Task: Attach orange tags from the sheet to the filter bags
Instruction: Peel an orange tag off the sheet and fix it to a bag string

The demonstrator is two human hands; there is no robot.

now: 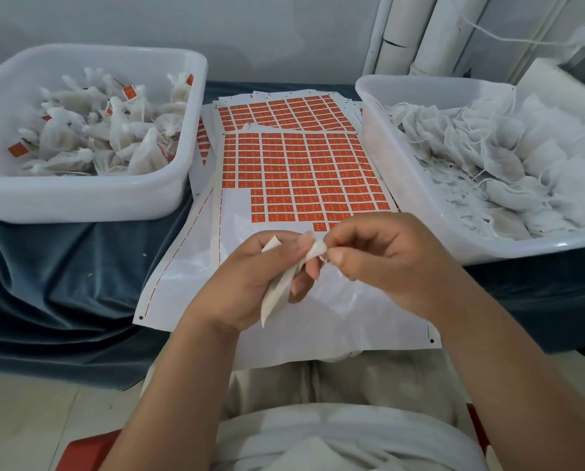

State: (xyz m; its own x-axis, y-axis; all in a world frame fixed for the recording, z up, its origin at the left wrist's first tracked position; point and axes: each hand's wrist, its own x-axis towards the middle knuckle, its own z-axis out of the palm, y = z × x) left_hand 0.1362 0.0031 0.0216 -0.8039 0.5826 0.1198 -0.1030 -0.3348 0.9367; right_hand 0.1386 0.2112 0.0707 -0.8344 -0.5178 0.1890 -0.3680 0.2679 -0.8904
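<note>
**Bag in hand, tag yet to be picked**

The person is sitting at the counter and holding one white filter bag (279, 294) just above the near, already stripped part of the orange tag sheet (301, 164). The left hand (260, 280) is curling round the body of the bag, with the bag's tail hanging down below the palm. The right hand (379, 256) is pinching the gathered top of the bag between thumb and forefinger, apparently working at its thin string, though the string is too fine to make out properly. Neither hand is holding a tag.

The bag is looking very light, limp and easily crumpled, so I judge it is best held loosely round the middle, as the left hand is doing, leaving the neck free. The tags are sitting in neat rows on a slick backing. They are probably thin and sticky, so each one wants lifting by a corner with a fingertip.

Tagged bags are piling up in the white tub on the left (80, 205), while untagged ones are filling the tub on the right (406, 185). More sheets are lying under the top one, on a blue cloth (63, 283).
</note>
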